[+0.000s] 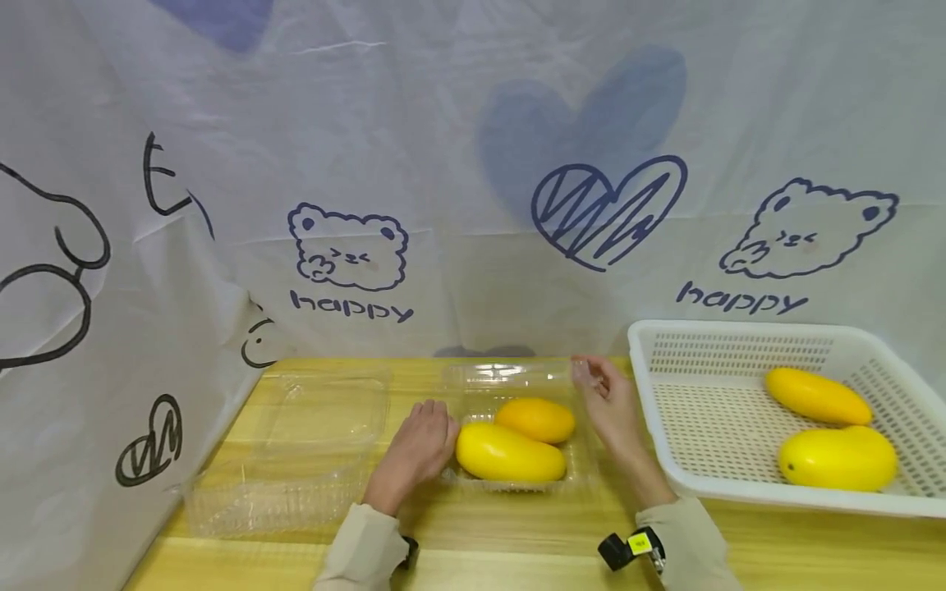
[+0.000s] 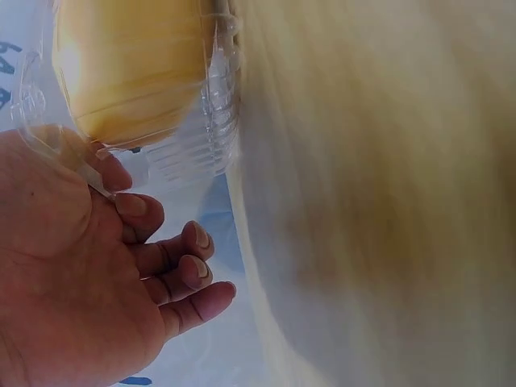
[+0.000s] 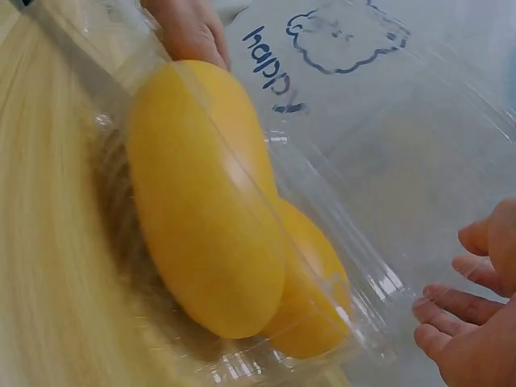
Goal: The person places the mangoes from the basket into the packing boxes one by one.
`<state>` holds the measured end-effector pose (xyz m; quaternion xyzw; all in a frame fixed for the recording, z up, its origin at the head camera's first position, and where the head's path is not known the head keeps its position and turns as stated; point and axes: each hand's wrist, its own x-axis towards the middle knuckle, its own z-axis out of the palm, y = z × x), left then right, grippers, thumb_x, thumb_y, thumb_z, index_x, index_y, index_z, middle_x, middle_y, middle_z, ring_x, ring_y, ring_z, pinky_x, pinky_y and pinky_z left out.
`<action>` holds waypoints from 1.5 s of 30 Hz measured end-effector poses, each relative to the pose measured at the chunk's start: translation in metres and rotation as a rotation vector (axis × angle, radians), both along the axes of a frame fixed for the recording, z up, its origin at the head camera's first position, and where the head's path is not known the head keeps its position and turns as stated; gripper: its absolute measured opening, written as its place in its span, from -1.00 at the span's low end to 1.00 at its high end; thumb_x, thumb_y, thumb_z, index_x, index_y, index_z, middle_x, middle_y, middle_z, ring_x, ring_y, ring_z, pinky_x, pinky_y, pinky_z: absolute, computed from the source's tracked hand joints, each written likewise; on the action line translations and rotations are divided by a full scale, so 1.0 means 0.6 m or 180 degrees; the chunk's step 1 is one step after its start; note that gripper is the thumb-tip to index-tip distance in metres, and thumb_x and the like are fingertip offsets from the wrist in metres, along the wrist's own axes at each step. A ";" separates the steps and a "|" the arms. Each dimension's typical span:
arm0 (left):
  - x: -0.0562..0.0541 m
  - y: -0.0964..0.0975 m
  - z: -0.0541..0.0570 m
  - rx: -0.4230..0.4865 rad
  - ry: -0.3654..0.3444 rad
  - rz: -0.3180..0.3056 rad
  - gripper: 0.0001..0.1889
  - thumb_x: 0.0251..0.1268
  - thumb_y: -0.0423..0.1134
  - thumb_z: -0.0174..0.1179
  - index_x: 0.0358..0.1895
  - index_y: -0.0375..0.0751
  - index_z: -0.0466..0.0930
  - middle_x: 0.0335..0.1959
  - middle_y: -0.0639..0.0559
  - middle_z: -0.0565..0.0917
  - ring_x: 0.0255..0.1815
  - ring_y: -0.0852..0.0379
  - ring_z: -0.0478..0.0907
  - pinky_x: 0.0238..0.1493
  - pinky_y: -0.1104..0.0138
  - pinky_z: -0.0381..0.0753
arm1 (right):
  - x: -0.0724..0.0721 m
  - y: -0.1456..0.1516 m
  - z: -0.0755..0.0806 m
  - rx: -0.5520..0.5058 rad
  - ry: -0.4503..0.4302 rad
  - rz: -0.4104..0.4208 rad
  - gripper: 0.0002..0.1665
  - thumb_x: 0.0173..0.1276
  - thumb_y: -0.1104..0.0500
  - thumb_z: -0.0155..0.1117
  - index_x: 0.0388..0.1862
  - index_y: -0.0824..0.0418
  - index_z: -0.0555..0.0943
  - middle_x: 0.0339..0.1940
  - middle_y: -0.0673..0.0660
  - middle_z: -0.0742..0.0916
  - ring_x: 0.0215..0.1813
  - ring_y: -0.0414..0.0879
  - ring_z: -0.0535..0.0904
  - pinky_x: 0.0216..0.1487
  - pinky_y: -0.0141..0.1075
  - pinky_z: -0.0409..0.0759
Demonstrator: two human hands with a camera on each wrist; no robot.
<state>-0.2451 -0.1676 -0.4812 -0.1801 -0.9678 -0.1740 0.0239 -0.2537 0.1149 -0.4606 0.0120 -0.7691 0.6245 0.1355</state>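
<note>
A clear plastic clamshell container [image 1: 510, 486] holds two yellow mangoes, the larger mango [image 1: 510, 454] in front of the other mango [image 1: 535, 419]. Its lid [image 3: 403, 161] stands raised at the back. At the container's left side, my left hand [image 1: 424, 443] pinches the rim between thumb and index finger, while the other fingers [image 2: 189, 310] curl loosely below. My right hand [image 1: 609, 402] is at the lid's right edge, its fingertips [image 3: 427, 310] right against the clear plastic and the fingers loosely bent.
Left on the wooden table [image 1: 473, 542] lies a second clear clamshell [image 1: 273, 501], opened out. A white slotted basket [image 1: 695, 484] at the right holds a slim mango [image 1: 816, 396] and a rounder mango [image 1: 838, 460]. A printed cloth [image 1: 458, 164] hangs behind.
</note>
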 end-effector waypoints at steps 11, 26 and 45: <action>-0.042 0.008 -0.004 0.0208 -0.0193 0.0024 -0.74 0.62 -0.24 -0.24 -0.20 -0.35 0.36 -0.19 -0.27 0.45 -0.06 -0.28 0.44 0.11 -0.07 0.43 | 0.011 0.010 -0.009 0.0163 0.0267 0.0277 -0.52 0.51 0.35 0.21 0.35 0.47 0.44 0.39 0.41 0.52 0.47 0.25 0.40 0.47 -0.03 0.30; -0.079 0.004 -0.004 0.0662 -0.0383 0.0031 -0.79 0.62 -0.29 -0.27 -0.11 -0.36 0.30 -0.35 -0.13 0.34 -0.32 -0.06 0.32 -0.18 0.05 0.46 | 0.035 0.002 -0.029 0.0945 0.0409 0.0206 -0.21 0.29 0.41 0.36 0.50 0.34 0.34 0.49 0.36 0.44 0.49 0.32 0.34 0.42 0.09 0.35; -0.029 -0.013 -0.005 0.1736 -0.0633 0.0083 -0.74 0.74 -0.20 -0.29 -0.14 -0.27 0.32 -0.53 -0.03 0.41 -0.56 0.10 0.32 -0.47 0.27 0.35 | 0.050 0.007 -0.017 0.1335 0.0383 0.0377 -0.08 0.25 0.33 0.46 0.54 0.38 0.25 0.50 0.42 0.39 0.42 0.39 0.38 0.35 0.19 0.40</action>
